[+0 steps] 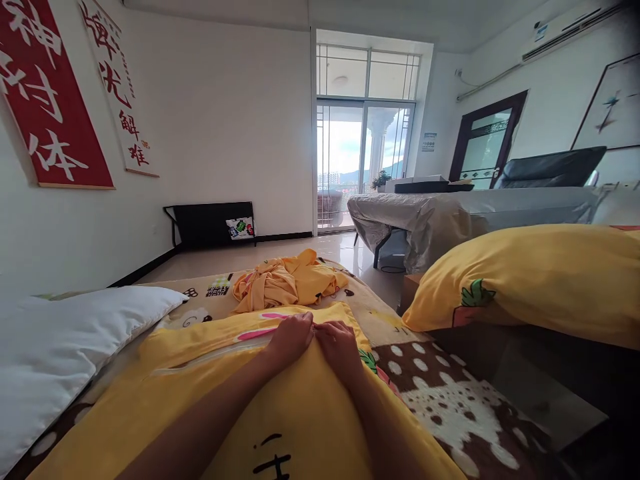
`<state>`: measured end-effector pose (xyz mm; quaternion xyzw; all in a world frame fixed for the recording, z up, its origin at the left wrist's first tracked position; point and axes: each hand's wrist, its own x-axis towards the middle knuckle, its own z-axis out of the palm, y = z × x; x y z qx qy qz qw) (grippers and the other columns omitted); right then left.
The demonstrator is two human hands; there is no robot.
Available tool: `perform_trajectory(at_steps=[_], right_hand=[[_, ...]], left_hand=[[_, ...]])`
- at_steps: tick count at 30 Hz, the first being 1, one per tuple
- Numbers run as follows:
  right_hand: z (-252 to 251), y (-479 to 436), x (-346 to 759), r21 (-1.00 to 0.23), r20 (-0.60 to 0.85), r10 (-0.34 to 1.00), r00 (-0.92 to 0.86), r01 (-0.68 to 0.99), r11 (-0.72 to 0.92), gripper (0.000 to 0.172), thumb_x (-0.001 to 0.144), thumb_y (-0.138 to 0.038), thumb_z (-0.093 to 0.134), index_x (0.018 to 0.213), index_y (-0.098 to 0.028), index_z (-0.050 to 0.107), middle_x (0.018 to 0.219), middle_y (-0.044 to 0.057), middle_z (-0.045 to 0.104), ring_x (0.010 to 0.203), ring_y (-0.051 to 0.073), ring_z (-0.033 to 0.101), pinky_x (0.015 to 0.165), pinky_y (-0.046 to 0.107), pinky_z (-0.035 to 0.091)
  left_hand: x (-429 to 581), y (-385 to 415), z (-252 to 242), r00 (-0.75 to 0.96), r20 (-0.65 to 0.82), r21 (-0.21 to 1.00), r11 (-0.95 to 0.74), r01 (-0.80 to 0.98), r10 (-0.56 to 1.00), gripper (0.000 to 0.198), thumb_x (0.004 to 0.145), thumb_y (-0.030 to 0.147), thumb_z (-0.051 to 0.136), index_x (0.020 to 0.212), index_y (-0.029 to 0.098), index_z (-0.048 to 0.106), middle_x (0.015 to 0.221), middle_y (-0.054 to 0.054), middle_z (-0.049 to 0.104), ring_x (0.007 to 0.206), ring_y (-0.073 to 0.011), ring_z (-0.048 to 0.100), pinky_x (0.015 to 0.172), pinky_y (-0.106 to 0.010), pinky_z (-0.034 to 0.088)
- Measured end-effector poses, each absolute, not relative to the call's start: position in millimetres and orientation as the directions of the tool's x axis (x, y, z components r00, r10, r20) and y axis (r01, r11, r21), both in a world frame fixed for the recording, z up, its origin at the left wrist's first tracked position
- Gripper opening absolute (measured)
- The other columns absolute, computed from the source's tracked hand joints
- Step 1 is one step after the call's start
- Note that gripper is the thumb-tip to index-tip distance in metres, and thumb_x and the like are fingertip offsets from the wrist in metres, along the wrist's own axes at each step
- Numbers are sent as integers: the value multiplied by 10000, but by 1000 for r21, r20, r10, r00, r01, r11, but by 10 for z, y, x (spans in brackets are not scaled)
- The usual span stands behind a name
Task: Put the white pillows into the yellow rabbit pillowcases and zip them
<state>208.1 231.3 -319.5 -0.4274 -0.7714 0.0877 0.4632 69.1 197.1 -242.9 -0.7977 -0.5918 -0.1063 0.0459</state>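
A yellow pillowcase (300, 400) with pink bunny-ear and green leaf prints lies in front of me, bulging in the middle. Along its far side runs a pale zipper (215, 358), with a gap showing toward the left. My left hand (293, 339) pinches the cloth beside this seam. Touching it on the other side, my right hand (339, 343) is closed on the seam too, fingertips together. Whether a zipper pull sits between the fingers is hidden. Beyond the hands lies a crumpled yellow-orange cloth (290, 280).
A white pillow (90, 340) lies at left on the patterned blanket (465, 407). To the right, a yellow pillow (540, 280) rests on a dark surface. Farther back are a plastic-covered table (440, 213), a black folded frame (210, 223) by the wall and a glass door (365, 153).
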Motion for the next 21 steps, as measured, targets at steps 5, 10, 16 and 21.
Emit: perform_trajectory(at_steps=[5, 10, 16, 21], right_hand=[[-3212, 2327, 2095, -516, 628, 744, -228, 593, 618, 185, 855, -225, 499, 791, -211, 671, 817, 42, 666, 858, 199, 565, 785, 323, 343], [-3189, 2313, 2121, -383, 735, 638, -230, 636, 670, 179, 878, -229, 506, 780, -209, 655, 789, 25, 658, 822, 179, 541, 774, 307, 327], [-3191, 2320, 2154, -247, 825, 514, -235, 669, 702, 174, 885, -209, 527, 757, -211, 645, 763, 8, 659, 799, 168, 520, 773, 298, 318], [-3184, 2307, 2158, -265, 810, 539, -232, 675, 688, 189, 897, -223, 509, 763, -214, 643, 778, 11, 666, 820, 175, 520, 783, 306, 312]], left_hand=[[687, 1964, -2367, 203, 164, 90, -219, 971, 965, 233, 862, 203, 398, 960, 127, 595, 948, -129, 677, 892, -243, 640, 753, -336, 467], [706, 2049, -2245, 126, 102, 160, -141, 977, 987, 235, 819, 275, 455, 910, 144, 627, 998, -117, 674, 924, -224, 628, 743, -292, 469], [799, 2059, -2044, 70, 20, 183, -72, 980, 997, 321, 758, 266, 515, 1022, 127, 632, 1092, -162, 656, 1017, -271, 617, 777, -310, 476], [798, 2053, -2050, 34, 5, 184, -34, 982, 999, 354, 761, 240, 497, 1071, 123, 621, 1115, -174, 648, 1050, -277, 607, 793, -314, 470]])
